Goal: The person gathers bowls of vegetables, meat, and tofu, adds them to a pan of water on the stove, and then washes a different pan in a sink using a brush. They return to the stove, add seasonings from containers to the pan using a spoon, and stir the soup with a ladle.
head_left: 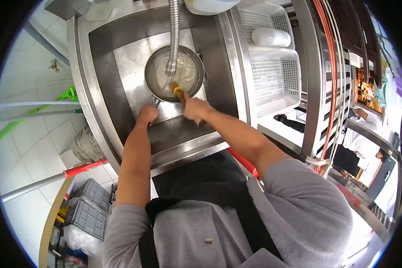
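Note:
A round metal pot [157, 85] stands in a steel sink [107, 67], under a flexible metal faucet hose [173, 35] that runs water into it. My left hand [147, 114] grips the pot's handle at its near rim. My right hand [195, 108] is closed on a wooden-handled brush [178, 92], whose tip reaches into the pot just below the faucet head. The brush's working end is partly hidden by water and the faucet.
White perforated plastic baskets [272, 76] sit right of the sink, one holding a white container [270, 37]. Mops and poles [82, 145] lean on the tiled floor at left. Grey crates [90, 210] stand lower left. Another person [362, 134] stands at far right.

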A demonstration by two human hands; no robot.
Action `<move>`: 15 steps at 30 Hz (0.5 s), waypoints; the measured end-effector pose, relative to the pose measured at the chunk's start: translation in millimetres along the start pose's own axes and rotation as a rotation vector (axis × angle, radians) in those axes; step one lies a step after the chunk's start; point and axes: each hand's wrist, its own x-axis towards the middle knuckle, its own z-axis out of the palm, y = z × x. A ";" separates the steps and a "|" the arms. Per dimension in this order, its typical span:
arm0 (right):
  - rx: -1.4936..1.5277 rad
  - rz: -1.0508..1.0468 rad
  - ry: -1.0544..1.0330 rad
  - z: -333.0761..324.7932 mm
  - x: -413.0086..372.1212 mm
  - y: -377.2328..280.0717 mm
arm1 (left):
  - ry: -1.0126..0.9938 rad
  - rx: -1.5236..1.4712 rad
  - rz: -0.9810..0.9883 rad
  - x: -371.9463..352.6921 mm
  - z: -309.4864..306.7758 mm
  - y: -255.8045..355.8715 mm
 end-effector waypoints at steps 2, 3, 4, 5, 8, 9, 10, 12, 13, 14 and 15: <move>0.000 -0.004 0.016 0.1 6.6 10.7 | -0.033 0.082 0.028 8.2 5.0 -8.4; 0.068 0.065 0.088 -9.2 28.9 25.8 | -0.035 0.086 0.029 9.8 7.4 -11.6; 0.130 0.133 0.162 -23.0 29.1 27.9 | -0.025 0.023 -0.001 11.9 8.6 -12.9; 0.136 0.128 0.195 -27.8 24.5 28.9 | -0.015 -0.039 -0.028 15.3 8.4 -13.0; 0.039 -0.005 0.057 -2.7 -8.1 8.4 | -0.010 0.058 0.082 21.0 10.6 -19.8; 0.029 -0.006 0.066 -2.1 -8.6 9.7 | -0.011 0.058 0.081 18.2 10.8 -17.8; 0.031 -0.009 0.066 -6.5 3.4 17.7 | 0.004 -0.005 0.023 2.3 3.7 -5.5; 0.138 0.133 0.196 -18.9 34.4 41.2 | 0.015 -0.066 -0.033 -7.9 1.4 1.4; 0.133 0.129 0.255 -21.2 33.7 39.2 | 0.024 -0.082 -0.036 -6.8 1.6 0.9; 0.135 0.130 0.256 -18.5 24.3 32.1 | 0.031 -0.099 -0.039 -5.7 2.3 0.6; 0.047 0.082 0.142 -10.8 12.2 24.2 | 0.033 -0.100 -0.036 -3.9 2.6 1.3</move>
